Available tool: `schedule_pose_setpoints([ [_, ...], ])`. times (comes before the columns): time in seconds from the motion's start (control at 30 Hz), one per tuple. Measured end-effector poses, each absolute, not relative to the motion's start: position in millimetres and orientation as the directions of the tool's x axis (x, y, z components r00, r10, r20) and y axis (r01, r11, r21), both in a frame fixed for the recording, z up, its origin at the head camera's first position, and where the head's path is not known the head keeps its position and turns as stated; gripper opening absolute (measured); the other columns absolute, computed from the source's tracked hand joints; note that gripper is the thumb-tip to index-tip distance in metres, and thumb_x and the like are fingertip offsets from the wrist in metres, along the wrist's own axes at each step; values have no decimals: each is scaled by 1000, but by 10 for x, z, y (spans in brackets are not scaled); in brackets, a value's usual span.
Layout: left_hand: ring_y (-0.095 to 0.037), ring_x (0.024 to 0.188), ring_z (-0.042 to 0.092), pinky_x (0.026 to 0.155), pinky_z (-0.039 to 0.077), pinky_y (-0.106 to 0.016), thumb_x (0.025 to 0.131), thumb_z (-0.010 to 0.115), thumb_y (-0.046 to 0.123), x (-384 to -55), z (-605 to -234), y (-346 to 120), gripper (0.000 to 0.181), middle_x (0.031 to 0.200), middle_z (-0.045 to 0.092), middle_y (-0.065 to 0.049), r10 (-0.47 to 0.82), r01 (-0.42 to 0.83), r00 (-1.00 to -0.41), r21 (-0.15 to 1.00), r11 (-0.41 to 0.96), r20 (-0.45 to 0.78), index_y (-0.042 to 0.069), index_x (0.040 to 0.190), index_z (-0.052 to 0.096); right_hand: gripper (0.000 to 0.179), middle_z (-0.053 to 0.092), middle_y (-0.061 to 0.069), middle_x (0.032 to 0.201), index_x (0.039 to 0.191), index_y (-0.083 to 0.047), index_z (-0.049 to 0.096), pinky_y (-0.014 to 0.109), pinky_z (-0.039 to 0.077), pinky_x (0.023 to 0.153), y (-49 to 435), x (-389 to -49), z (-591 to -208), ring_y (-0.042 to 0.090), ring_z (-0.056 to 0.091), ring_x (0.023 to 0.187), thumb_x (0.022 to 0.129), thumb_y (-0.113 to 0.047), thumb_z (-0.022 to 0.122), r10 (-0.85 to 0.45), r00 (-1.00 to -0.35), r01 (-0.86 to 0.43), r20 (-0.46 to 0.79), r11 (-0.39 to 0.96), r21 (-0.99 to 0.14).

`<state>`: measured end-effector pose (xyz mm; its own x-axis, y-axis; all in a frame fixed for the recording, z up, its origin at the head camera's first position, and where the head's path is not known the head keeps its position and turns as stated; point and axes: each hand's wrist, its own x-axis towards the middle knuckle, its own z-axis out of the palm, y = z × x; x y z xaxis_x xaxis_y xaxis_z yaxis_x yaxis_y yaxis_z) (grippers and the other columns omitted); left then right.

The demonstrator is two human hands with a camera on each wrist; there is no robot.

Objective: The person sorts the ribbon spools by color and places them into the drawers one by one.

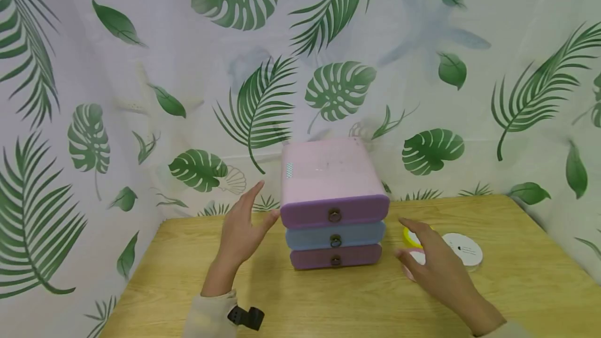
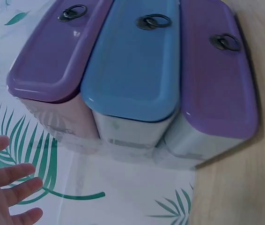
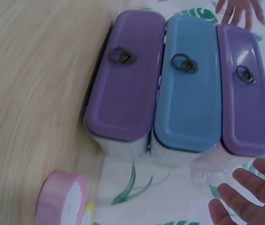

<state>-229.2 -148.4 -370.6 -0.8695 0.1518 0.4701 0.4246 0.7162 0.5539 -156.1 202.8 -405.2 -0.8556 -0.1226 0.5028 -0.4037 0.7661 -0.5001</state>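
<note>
A three-tier drawer box (image 1: 331,171) stands on the wooden table, its purple, blue and purple drawer fronts each bearing a metal ring pull (image 1: 334,215). Left of the box, my left hand (image 1: 241,228) is held up with the fingers spread. My right hand (image 1: 439,267) hovers to the right of the box, thumb and fingers apart, above several ribbon rolls. In the left wrist view, the fingers (image 2: 18,176) are apart from the box's side. The right wrist view shows the other fingers (image 3: 252,192) close to the box, holding nothing.
Partly behind my right hand lie a yellow-edged roll (image 1: 411,238), a pink ribbon roll (image 3: 60,199) and a white roll (image 1: 465,248). A leaf-print cloth (image 1: 155,56) hangs behind the table (image 1: 188,254). A black band (image 1: 246,317) is on my left wrist.
</note>
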Motion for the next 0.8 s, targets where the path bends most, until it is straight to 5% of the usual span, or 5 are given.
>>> schedule_pose_setpoints([
  [0.2,-32,132,47,102,39,-59,90,58,51,-2483,-3587,-1371,61,147,47,-6,151,380,-916,683,624,371,26,145,45,46,65,9,118,136,-7,51,26,51,69,1837,-1682,-4006,11,63,95,95,-24,62,-149,-878,-436,455,643,-629],
  [0.3,-31,129,48,103,38,-57,91,61,45,-2574,-3579,-1342,55,146,47,-5,163,350,-936,758,550,313,27,141,49,43,67,6,107,136,-8,52,22,49,65,1743,-1747,-3990,0,59,83,97,-25,58,-168,-905,-411,390,578,-705],
  [0.63,-26,110,57,88,48,-40,92,64,38,-2762,-3621,-1360,45,136,56,-6,217,302,-949,859,413,230,29,135,55,34,68,10,101,127,-9,58,23,50,62,1474,-1913,-4018,10,65,76,98,-25,57,-190,-941,-336,280,427,-840],
  [0.8,-28,109,59,88,51,-44,92,64,35,-2820,-3622,-1363,47,137,53,-9,252,273,-949,887,372,187,30,137,53,33,68,16,95,123,-2,59,26,53,64,1379,-1997,-4029,16,66,70,99,-25,54,-231,-944,-305,236,340,-890],
])
